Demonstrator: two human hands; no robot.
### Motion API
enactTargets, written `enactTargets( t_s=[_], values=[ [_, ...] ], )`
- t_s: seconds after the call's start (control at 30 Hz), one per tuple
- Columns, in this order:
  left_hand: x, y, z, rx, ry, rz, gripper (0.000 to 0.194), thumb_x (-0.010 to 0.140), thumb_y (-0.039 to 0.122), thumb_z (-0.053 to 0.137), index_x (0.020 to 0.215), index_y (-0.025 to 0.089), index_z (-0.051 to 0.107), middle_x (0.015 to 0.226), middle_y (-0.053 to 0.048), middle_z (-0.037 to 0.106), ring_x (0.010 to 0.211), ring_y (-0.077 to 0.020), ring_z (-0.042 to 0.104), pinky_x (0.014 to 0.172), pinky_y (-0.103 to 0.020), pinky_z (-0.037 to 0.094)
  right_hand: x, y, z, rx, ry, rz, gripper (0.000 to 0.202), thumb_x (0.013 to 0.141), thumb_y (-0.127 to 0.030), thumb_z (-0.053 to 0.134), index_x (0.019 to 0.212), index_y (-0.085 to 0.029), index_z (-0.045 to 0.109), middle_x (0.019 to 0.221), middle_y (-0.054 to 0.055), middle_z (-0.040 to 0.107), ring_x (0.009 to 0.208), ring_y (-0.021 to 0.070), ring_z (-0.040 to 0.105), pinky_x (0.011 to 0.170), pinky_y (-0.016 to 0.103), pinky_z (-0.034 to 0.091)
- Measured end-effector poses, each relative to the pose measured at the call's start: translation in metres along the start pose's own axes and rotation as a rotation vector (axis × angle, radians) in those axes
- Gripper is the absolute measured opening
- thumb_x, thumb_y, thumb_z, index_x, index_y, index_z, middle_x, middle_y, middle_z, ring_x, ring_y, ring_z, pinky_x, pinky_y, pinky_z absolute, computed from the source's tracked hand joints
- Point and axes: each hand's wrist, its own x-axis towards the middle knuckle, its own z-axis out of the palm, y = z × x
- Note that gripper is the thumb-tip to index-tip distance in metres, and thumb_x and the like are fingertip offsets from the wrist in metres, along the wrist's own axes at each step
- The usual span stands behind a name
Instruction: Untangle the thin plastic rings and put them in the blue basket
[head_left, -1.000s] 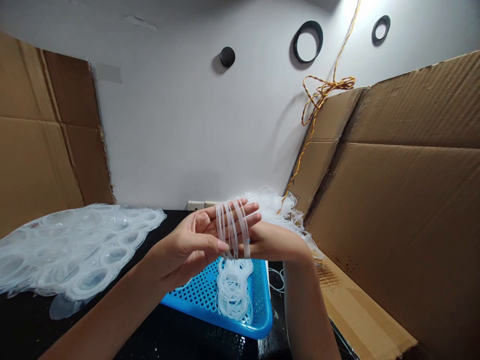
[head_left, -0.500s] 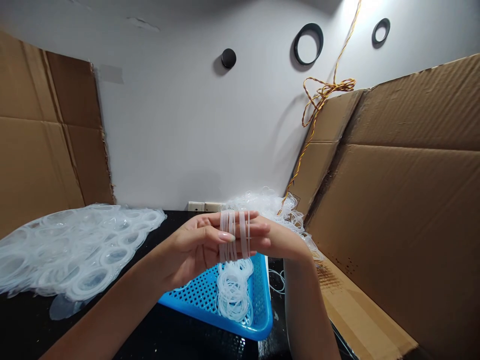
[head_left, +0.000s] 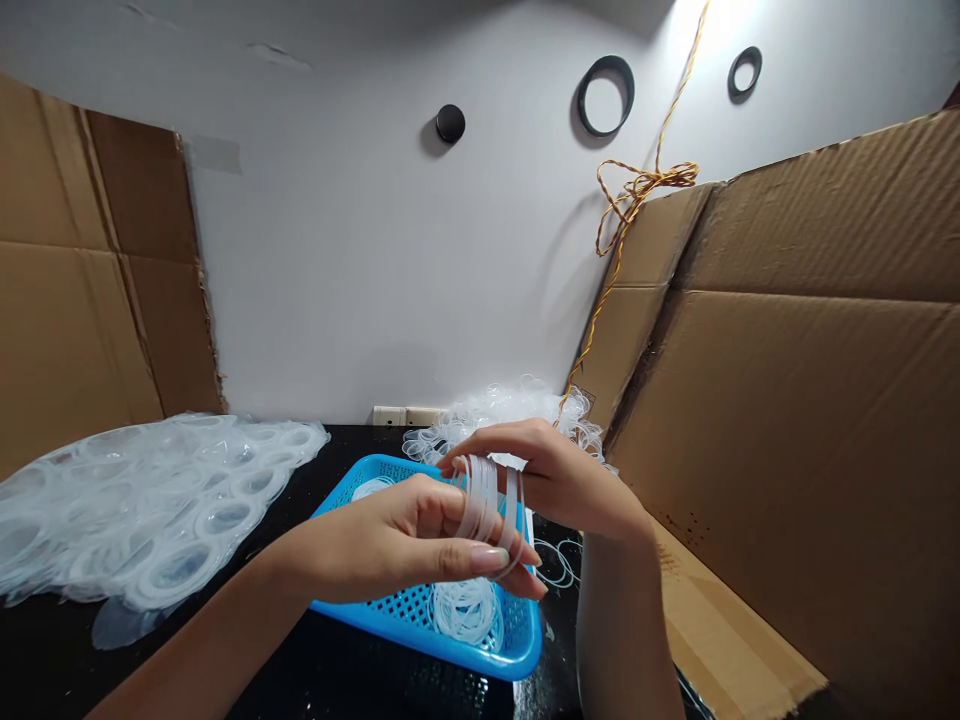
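Note:
Several translucent white rings (head_left: 480, 497) loop around the fingers of my left hand (head_left: 427, 545), above a blue basket (head_left: 420, 640). The left thumb lies along the lower side of the rings, its tip near a ring at the right. My right hand (head_left: 555, 475) arches over from the right, its fingers bent behind and above the rings, touching them; its fingertips are partly hidden. In the basket, below the hands, lies a bundle of white rings (head_left: 465, 610), and more show at its far left corner.
Flat sheets of clear rings (head_left: 180, 500) cover the left of the black table. A heap of loose rings (head_left: 495, 405) lies by the wall. Cardboard panels (head_left: 810, 380) stand on both sides. A twisted yellow cord (head_left: 619, 240) hangs at the right.
My left hand has turned, its fingers now pointing down to the right with the rings tilted. My right hand has lifted and curled over the rings. The view has shifted slightly.

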Motion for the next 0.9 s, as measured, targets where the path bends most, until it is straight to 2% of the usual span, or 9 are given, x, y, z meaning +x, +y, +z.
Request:
enactTargets(
  t_s=[0.17,0.37,0.5,0.63,0.77,0.9],
  values=[
    [0.002,-0.0001,0.0,0.113,0.033,0.011,0.025,0.087,0.031,0.052,0.1,0.016,0.068,0.099,-0.009,0.071,0.098,-0.0197,0.063,0.088,-0.031,0.046,-0.0018,-0.0043,0.0009,-0.041,0.049,-0.005,0.025,0.08,-0.003,0.05,0.096,-0.013,0.066,0.087,0.004,0.071,0.078,0.0125,0.065,0.069,0.023,0.048],
    [0.001,-0.0023,0.0001,0.012,0.044,0.029,0.029,0.087,0.029,0.053,0.112,0.019,0.063,0.092,-0.007,0.073,0.092,-0.0187,0.066,0.085,-0.032,0.048,-0.0022,-0.0063,0.0029,-0.082,0.083,0.038,0.031,0.073,0.001,0.052,0.094,-0.015,0.067,0.08,0.001,0.071,0.068,0.0105,0.062,0.061,0.021,0.046],
    [0.0013,-0.0044,-0.0007,0.038,0.057,0.053,0.033,0.088,0.027,0.053,0.12,0.023,0.058,0.091,-0.006,0.073,0.091,-0.0179,0.066,0.086,-0.032,0.048,-0.0019,-0.0069,0.0024,-0.05,0.079,0.031,0.031,0.072,0.002,0.052,0.093,-0.014,0.067,0.081,0.002,0.07,0.07,0.0105,0.063,0.063,0.021,0.046],
    [0.0006,-0.0051,-0.0004,0.077,0.064,0.1,0.033,0.088,0.022,0.053,0.12,0.024,0.058,0.096,-0.007,0.072,0.093,-0.0187,0.066,0.089,-0.034,0.047,-0.0009,-0.0088,0.0004,0.013,-0.023,0.031,0.03,0.074,0.001,0.051,0.097,-0.013,0.066,0.089,0.004,0.07,0.079,0.0125,0.063,0.068,0.022,0.048],
    [-0.0019,-0.0026,0.0034,-0.072,0.046,0.096,0.034,0.085,0.013,0.055,0.116,0.026,0.061,0.103,-0.006,0.071,0.097,-0.0182,0.065,0.087,-0.029,0.049,0.002,-0.0095,0.0002,0.004,-0.19,0.053,0.031,0.074,0.001,0.053,0.1,-0.013,0.063,0.094,0.005,0.068,0.081,0.0137,0.062,0.069,0.023,0.048],
    [-0.0046,-0.0006,0.0065,-0.241,0.033,0.094,0.037,0.084,0.008,0.056,0.117,0.024,0.06,0.103,-0.006,0.071,0.097,-0.0187,0.065,0.089,-0.032,0.049,0.0052,-0.0046,0.0028,-0.009,-0.193,0.042,0.029,0.074,0.004,0.05,0.094,-0.013,0.062,0.087,0.003,0.067,0.076,0.0114,0.059,0.067,0.022,0.046]
  ],
)
